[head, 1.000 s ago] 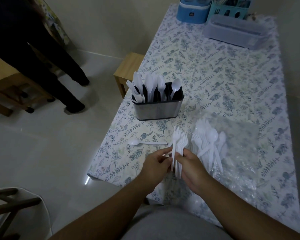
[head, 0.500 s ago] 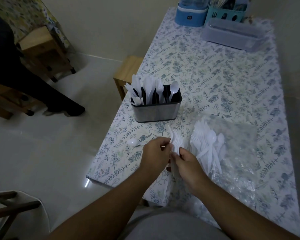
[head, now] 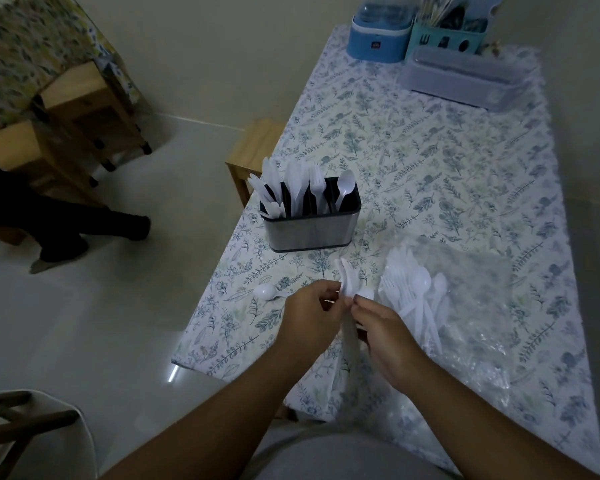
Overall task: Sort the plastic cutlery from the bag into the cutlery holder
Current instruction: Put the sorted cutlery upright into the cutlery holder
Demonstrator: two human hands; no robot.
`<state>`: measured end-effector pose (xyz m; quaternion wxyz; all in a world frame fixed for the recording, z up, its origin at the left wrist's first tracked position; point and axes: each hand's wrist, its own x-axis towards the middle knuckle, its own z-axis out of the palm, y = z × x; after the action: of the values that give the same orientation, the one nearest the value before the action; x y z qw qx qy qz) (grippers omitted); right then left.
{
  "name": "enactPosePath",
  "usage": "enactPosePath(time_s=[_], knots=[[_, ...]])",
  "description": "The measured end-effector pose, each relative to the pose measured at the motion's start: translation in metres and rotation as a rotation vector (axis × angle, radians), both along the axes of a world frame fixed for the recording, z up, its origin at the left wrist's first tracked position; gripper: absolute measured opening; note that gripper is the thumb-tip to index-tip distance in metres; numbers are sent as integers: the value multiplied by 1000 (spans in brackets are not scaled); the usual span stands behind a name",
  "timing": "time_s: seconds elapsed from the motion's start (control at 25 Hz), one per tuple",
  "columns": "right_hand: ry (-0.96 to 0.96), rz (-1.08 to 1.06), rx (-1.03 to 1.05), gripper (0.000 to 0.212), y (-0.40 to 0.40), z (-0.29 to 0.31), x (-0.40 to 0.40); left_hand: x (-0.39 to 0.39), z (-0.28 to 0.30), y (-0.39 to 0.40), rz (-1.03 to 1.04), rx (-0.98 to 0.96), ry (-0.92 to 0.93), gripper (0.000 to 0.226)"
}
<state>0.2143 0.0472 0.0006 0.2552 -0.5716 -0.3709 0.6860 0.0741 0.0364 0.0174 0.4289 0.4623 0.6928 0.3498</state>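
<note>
My left hand (head: 310,317) and my right hand (head: 383,332) meet at the table's near edge, both gripping a bundle of white plastic forks (head: 347,284) that stands tines up between them. The steel cutlery holder (head: 309,228) sits just beyond, holding white knives, forks and a spoon in separate slots. To the right lies the clear plastic bag (head: 475,306) with a pile of loose white forks and spoons (head: 413,292) on it. One white spoon (head: 267,292) lies on the cloth left of my left hand.
The table has a floral cloth (head: 430,161). At its far end stand a blue container (head: 378,36), a teal utensil rack (head: 451,32) and a clear lidded box (head: 465,77). A wooden stool (head: 253,150) sits left of the table. A person's dark legs (head: 59,223) are at far left.
My hands have turned and drawn the fork bundle together, so less of it sticks up than before. The person at left has stepped farther out of view.
</note>
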Motion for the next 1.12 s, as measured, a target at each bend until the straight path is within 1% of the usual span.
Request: enactPosePath(time_s=[0.12,0.24,0.32,0.4,0.52,0.68,0.84,1.12], knots=[[-38,59,89,27,12,8,-3,-5,18,4,-10,75,-7,13],[-120,129,281,22,41,37,-17,-20,44,26,-56,211,129,12],[-141,118,394,18,69,66,-33,-36,65,50,-77,307,224,10],[-142,92,508,17,98,91,-51,-53,87,76,-40,396,284,9],[-129,67,615,20,132,110,-77,-72,108,104,26,479,302,17],[-195,80,660,23,151,106,-92,-85,104,120,64,474,259,24],[-218,72,659,23,154,97,-93,-86,96,125,51,486,243,21],[-269,106,634,24,154,92,-91,-89,85,127,3,436,299,22]])
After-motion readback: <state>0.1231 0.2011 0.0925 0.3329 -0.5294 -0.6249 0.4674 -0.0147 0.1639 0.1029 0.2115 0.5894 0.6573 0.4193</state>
